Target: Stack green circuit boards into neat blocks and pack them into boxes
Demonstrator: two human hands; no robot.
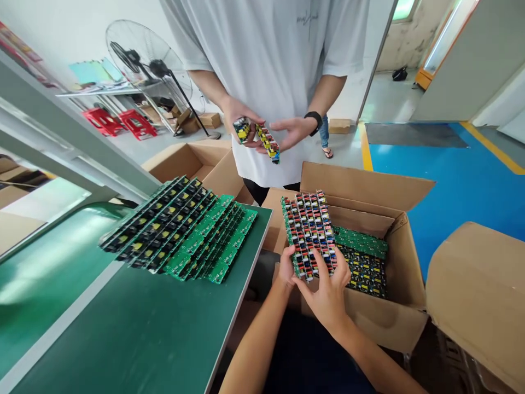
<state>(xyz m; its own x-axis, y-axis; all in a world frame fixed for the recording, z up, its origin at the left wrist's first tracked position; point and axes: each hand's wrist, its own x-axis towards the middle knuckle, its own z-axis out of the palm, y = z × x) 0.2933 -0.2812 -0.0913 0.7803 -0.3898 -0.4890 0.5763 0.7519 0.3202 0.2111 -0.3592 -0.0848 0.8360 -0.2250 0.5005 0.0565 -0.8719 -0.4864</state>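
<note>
Both my hands grip one stack of circuit boards [310,230], its rows of red, white and black components facing up. My left hand [287,265] closes round the lower left edge, where a green board side shows. Across the near end and lower right lies my right hand [328,279], fingers bent over the components. Just beyond, an open cardboard box [408,257] holds more circuit boards [363,268], some green side up, some with yellow and black parts. On the green table to my left lean several stacked circuit boards [184,230].
A co-worker in a white shirt [266,71] stands opposite, holding small circuit boards [268,143] in both hands. Another open carton [197,158] stands behind the green table [156,328]. A cardboard flap [476,290] juts in at right. A standing fan [159,68] is farther back.
</note>
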